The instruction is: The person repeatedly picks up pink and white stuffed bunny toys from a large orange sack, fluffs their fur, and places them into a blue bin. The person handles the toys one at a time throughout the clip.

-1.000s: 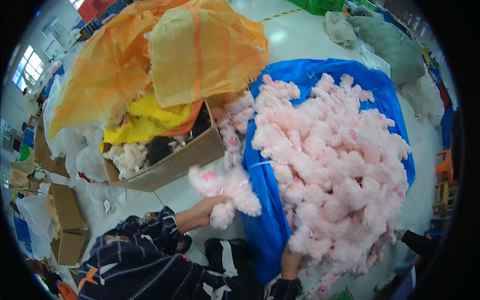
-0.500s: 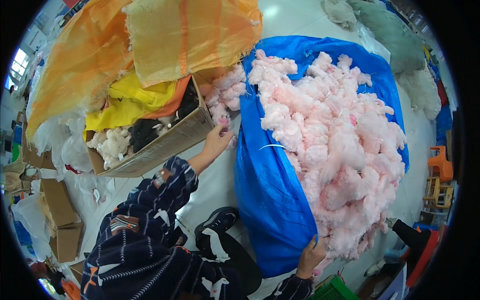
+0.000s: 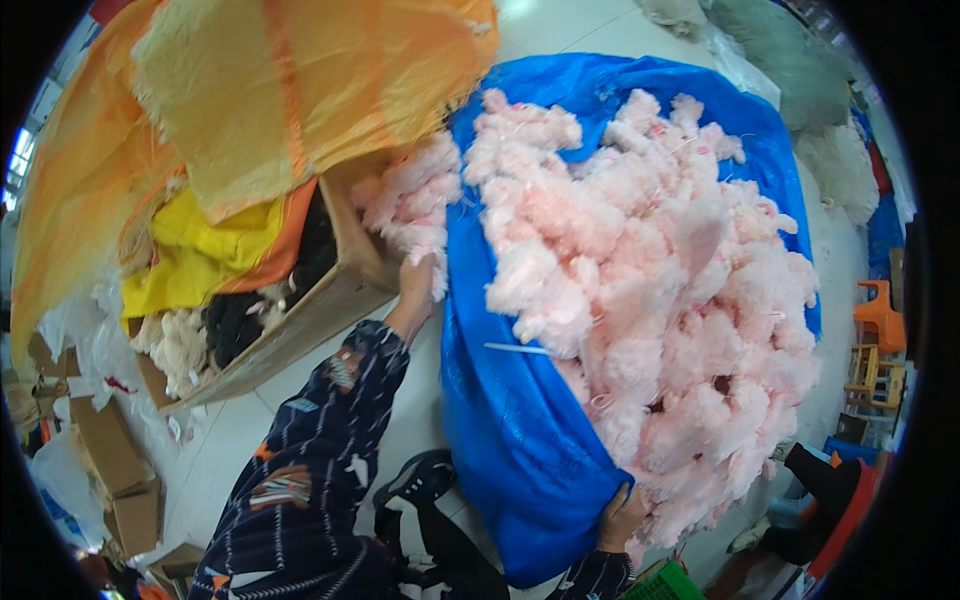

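Observation:
Pink plush toys point(image 3: 640, 250) with fluffy fur lie heaped on an opened blue woven sack point(image 3: 510, 440). My right hand point(image 3: 622, 515) is closed on the sack's near edge, at the bottom of the heap. To the left, more pink plush toys point(image 3: 410, 195) lie in the gap between the sack and a cardboard box point(image 3: 290, 335). My left hand point(image 3: 417, 285) reaches in there, closed on the lower end of this pink plush; its fingertips are partly hidden in the fur.
The box contains cream plush toys point(image 3: 180, 350) and black plush toys point(image 3: 235, 325) under a yellow cloth point(image 3: 215, 245). An orange woven sheet point(image 3: 270, 90) hangs over its far side. A green crate point(image 3: 665, 580) stands near my right hand; an orange stool point(image 3: 880, 315) is at the right.
My left hand has gone from beside the box's corner into the pink plush in the gap. The view has shifted slightly; my right hand still grips the sack edge.

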Demonstrator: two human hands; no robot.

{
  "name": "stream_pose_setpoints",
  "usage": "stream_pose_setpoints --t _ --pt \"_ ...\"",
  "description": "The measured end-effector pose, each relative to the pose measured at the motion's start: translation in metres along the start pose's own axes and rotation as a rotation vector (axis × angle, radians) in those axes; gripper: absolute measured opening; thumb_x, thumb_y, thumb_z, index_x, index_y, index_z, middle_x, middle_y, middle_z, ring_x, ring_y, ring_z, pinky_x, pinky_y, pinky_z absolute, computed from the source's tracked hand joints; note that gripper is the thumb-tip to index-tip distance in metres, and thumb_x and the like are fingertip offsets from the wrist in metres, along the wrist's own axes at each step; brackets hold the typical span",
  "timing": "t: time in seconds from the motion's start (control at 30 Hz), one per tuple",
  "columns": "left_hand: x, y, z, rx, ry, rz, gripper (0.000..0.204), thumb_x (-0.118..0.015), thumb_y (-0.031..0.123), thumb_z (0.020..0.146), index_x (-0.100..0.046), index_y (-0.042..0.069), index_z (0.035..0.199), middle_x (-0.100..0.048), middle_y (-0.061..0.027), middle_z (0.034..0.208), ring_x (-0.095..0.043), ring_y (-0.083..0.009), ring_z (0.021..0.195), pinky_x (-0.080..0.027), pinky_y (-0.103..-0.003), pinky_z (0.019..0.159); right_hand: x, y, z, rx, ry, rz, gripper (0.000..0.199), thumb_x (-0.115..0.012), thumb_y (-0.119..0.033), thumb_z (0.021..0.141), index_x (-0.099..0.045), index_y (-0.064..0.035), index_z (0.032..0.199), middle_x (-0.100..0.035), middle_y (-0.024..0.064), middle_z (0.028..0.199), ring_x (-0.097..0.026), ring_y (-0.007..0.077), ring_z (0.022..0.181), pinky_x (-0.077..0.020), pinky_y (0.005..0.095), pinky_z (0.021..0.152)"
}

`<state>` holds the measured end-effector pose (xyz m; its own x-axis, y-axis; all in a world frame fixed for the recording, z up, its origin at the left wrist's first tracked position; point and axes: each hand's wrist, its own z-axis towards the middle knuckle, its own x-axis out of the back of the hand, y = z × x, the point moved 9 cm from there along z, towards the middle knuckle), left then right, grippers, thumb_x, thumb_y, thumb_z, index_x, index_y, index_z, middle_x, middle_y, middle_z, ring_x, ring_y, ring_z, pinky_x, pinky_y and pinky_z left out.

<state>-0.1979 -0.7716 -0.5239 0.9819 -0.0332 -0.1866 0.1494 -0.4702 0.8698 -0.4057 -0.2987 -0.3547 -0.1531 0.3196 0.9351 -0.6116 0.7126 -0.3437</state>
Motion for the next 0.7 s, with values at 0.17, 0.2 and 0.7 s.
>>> stream_pose_setpoints --t 0.17,0.2,0.7 --pt "-0.086 0.165 -0.039 -0.505 -0.127 -0.008 0.013 -0.046 0.008 0.081 -0.049 0.003 0.093 -0.053 -0.0055 0.085 -0.053 -0.0143 0.071 -0.044 -0.026 0.060 -0.010 0.001 -0.004 0.000 -0.012 -0.059 0.028 -0.043 -0.019 0.085 -0.051 -0.0017 0.065 -0.048 0.0197 0.055 -0.048 0.0370 0.050 -0.0356 0.0429 0.046" --pt "-0.103 0.187 -0.047 -0.604 -0.172 0.148 0.012 -0.046 0.009 0.082 -0.048 0.002 0.092 -0.053 -0.0059 0.085 -0.053 -0.0149 0.072 -0.044 -0.027 0.063 -0.012 -0.001 -0.003 0.017 -0.020 -0.066 0.027 -0.041 -0.017 0.086 -0.052 -0.0012 0.067 -0.048 0.0202 0.056 -0.048 0.0366 0.050 -0.0356 0.0423 0.046" --pt "0.000 0.095 0.108 -0.123 0.211 1.146 0.080 -0.068 0.056 0.055 -0.052 0.002 0.111 -0.054 -0.0209 0.109 -0.052 -0.0296 0.103 -0.040 -0.032 0.086 -0.033 0.015 -0.002 0.042 0.002 -0.046 0.032 -0.039 -0.021 0.086 -0.049 -0.0004 0.063 -0.047 0.0196 0.054 -0.047 0.0365 0.049 -0.0327 0.0427 0.045"
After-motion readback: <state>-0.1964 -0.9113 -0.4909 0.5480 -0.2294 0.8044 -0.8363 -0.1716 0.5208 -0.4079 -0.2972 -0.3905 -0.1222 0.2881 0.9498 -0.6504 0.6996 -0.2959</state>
